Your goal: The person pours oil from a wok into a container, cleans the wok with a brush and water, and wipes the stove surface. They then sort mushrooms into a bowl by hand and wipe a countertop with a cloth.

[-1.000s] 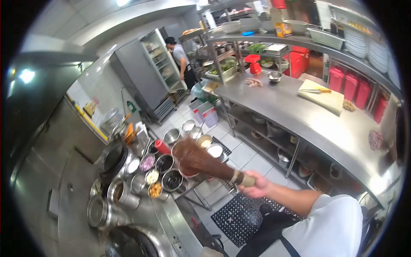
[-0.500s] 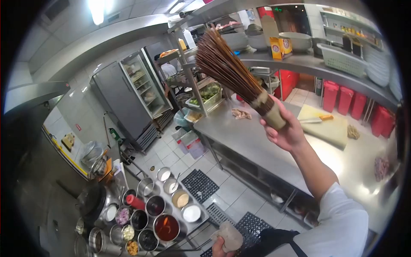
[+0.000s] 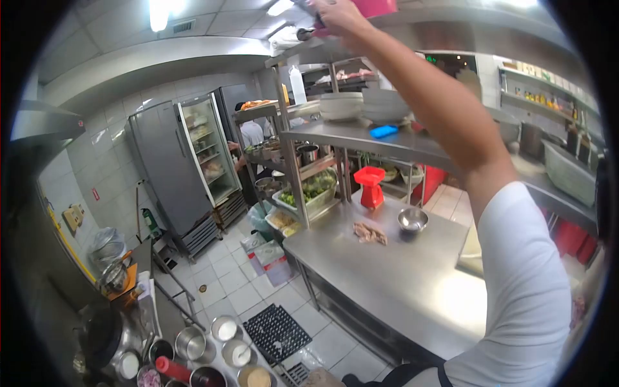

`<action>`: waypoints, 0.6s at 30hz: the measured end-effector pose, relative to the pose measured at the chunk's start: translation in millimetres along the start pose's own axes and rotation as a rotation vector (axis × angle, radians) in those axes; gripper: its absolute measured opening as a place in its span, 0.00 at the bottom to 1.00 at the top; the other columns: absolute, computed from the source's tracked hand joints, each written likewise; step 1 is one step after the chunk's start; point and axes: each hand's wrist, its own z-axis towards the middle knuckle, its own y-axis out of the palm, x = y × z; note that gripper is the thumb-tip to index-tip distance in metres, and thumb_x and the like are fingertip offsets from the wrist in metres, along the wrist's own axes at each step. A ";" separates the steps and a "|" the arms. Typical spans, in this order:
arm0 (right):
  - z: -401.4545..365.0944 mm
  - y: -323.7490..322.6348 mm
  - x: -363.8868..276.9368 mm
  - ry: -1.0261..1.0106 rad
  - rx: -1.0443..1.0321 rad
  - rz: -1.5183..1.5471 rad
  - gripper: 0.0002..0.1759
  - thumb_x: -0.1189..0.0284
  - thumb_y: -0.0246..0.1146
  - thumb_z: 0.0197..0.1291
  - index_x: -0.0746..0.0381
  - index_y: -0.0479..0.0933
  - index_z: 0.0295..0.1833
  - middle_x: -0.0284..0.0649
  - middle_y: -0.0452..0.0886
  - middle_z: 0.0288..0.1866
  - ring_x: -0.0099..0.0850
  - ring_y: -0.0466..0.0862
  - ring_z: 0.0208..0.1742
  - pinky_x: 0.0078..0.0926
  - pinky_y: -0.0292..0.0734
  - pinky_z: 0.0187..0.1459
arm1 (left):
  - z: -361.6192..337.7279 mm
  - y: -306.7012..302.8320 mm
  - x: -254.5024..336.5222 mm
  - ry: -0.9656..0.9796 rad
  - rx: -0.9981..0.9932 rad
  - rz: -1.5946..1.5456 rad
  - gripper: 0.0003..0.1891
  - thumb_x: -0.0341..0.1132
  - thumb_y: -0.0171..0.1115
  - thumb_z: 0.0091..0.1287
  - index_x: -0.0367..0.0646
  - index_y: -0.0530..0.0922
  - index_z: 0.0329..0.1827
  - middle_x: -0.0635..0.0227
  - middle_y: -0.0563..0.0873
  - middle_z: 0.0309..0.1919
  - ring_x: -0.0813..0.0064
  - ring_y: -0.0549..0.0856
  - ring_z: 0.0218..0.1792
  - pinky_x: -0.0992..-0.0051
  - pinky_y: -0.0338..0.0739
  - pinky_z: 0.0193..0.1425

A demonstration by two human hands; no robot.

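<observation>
My right hand (image 3: 340, 15) reaches up to the top edge of the view, beside the uppermost shelf (image 3: 438, 35). Its fingers look curled, partly cut off by the frame, by a dark item; I cannot tell what they hold. A pink object (image 3: 379, 6) shows just behind the hand. At the bottom edge a bit of greyish cloth (image 3: 320, 378) is visible, while my left hand is out of view. The bamboo wok brush no longer shows.
Below the raised arm stands a steel table (image 3: 387, 277) with raw meat pieces (image 3: 369, 233), a steel bowl (image 3: 412, 220) and a red scale-like stand (image 3: 370, 187). Sauce and ingredient pots (image 3: 191, 343) crowd the lower left. A person (image 3: 251, 134) is by the fridge (image 3: 164, 174).
My right hand has gone from holding the bamboo brush over the table to high up at the shelf; the brush is out of sight. My left hand has dropped out of view.
</observation>
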 end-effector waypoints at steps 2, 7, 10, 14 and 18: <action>44.3 50.4 51.5 0.120 -0.417 -0.225 0.19 0.65 0.63 0.59 0.61 0.84 0.53 0.53 0.86 0.45 0.48 0.86 0.41 0.44 0.82 0.47 | 40.2 17.1 13.0 -0.014 0.006 -0.006 0.33 0.60 0.54 0.74 0.45 0.71 0.71 0.60 0.82 0.58 0.67 0.83 0.54 0.67 0.80 0.56; 71.2 127.0 136.5 0.410 -0.306 -0.522 0.18 0.61 0.64 0.60 0.60 0.85 0.51 0.51 0.86 0.48 0.45 0.88 0.46 0.42 0.83 0.50 | 124.4 54.7 42.4 -0.062 0.013 0.007 0.32 0.59 0.54 0.74 0.45 0.71 0.71 0.61 0.82 0.59 0.68 0.83 0.55 0.67 0.80 0.56; 68.4 133.9 136.9 0.439 -0.337 -0.521 0.17 0.61 0.63 0.61 0.60 0.85 0.50 0.50 0.86 0.47 0.44 0.87 0.45 0.41 0.83 0.49 | 159.1 68.4 54.4 -0.082 0.041 0.013 0.31 0.58 0.55 0.74 0.45 0.71 0.71 0.61 0.82 0.59 0.68 0.82 0.55 0.67 0.80 0.57; 50.6 144.3 133.4 0.443 -0.358 -0.499 0.16 0.61 0.63 0.62 0.60 0.85 0.50 0.49 0.86 0.46 0.43 0.87 0.44 0.41 0.82 0.48 | 186.4 84.8 66.0 -0.114 0.092 0.046 0.31 0.57 0.55 0.74 0.46 0.71 0.71 0.61 0.82 0.60 0.69 0.82 0.56 0.67 0.80 0.57; 34.3 144.6 118.3 0.396 -0.375 -0.438 0.16 0.62 0.62 0.63 0.59 0.84 0.49 0.48 0.86 0.45 0.43 0.86 0.42 0.40 0.82 0.46 | 198.7 100.2 69.7 -0.136 0.153 0.074 0.30 0.56 0.56 0.75 0.46 0.71 0.71 0.62 0.81 0.61 0.69 0.82 0.57 0.67 0.80 0.58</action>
